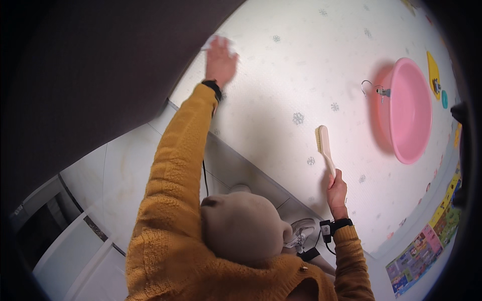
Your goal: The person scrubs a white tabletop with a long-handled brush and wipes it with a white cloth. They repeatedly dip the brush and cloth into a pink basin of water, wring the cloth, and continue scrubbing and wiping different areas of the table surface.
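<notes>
My left hand [221, 60] is stretched far out at the top, over the edge of the white snowflake-patterned surface [263, 79]. It is blurred. A whitish, cloth-like thing [206, 46] shows around its fingertips; whether the fingers grip it is unclear. At the lower right, my right hand [337, 193] grasps the handle end of a pale, long-handled scrub brush [324, 139]. The brush points away from me, its cream bristles facing left. A pink plastic basin [411, 111] stands farther right. By its left rim is a metal hanger hook with a clip [383, 91].
A large dark panel [94, 67] fills the upper left. Beyond the basin lie a yellow item [433, 75] and a teal round one [444, 99]. Colourful printed sheets [416, 256] line the right side. Below are floor tiles [116, 165] and a grey shoe [301, 233].
</notes>
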`<state>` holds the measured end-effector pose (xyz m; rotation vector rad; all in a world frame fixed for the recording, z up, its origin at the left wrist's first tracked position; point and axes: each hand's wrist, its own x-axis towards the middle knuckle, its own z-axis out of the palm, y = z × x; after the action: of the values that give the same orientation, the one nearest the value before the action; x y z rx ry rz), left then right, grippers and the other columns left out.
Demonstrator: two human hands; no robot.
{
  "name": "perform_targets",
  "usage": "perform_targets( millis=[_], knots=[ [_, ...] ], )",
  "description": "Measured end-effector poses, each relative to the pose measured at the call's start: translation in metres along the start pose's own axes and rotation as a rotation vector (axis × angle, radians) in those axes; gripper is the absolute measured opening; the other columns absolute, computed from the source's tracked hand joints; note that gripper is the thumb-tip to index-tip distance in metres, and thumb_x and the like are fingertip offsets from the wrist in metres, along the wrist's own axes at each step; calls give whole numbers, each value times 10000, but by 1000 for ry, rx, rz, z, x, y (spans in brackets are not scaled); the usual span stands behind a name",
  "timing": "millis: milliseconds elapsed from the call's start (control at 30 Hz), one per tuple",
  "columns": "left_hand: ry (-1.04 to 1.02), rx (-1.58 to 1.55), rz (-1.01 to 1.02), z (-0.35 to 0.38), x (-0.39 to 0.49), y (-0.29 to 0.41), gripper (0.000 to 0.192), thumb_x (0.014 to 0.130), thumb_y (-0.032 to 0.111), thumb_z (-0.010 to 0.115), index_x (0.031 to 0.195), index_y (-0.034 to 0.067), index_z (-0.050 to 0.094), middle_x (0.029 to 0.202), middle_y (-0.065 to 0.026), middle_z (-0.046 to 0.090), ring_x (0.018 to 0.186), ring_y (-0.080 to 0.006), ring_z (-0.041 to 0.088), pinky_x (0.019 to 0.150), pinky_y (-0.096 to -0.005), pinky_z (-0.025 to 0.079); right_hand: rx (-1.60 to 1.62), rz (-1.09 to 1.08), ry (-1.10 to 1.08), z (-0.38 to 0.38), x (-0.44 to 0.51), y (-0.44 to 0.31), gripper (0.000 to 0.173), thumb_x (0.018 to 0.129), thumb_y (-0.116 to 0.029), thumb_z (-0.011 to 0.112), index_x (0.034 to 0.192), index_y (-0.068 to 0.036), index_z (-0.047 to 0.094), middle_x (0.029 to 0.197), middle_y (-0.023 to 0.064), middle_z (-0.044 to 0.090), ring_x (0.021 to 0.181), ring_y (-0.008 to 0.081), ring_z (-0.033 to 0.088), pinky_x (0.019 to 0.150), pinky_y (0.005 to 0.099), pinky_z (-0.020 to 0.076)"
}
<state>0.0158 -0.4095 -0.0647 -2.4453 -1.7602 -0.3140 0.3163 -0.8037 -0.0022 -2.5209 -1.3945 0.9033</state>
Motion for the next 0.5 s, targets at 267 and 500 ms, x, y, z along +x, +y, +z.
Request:
perform_targets(
  millis=[267, 500],
  knots=[
    [-525, -632, 753, -39, -136, 100, 512, 862, 118, 496, 1350, 61, 351, 1475, -143, 247, 1354, -283, 261, 1079, -485, 256, -4, 24, 26, 1, 3, 3, 155, 934, -192, 461, 1030, -72, 476, 650, 221, 562, 607, 436, 552, 534, 498, 414],
    [-205, -170, 32, -27, -25, -24, 487, 934, 143, 387, 1405, 46, 309, 1488, -166, 235, 1380, -287, 219, 1134, -423, 130, 18, 1, 19, 2, 3, 4, 162, 943, -207, 443, 1025, -71, 476, 648, 225, 561, 607, 433, 555, 530, 496, 411]
  ],
)
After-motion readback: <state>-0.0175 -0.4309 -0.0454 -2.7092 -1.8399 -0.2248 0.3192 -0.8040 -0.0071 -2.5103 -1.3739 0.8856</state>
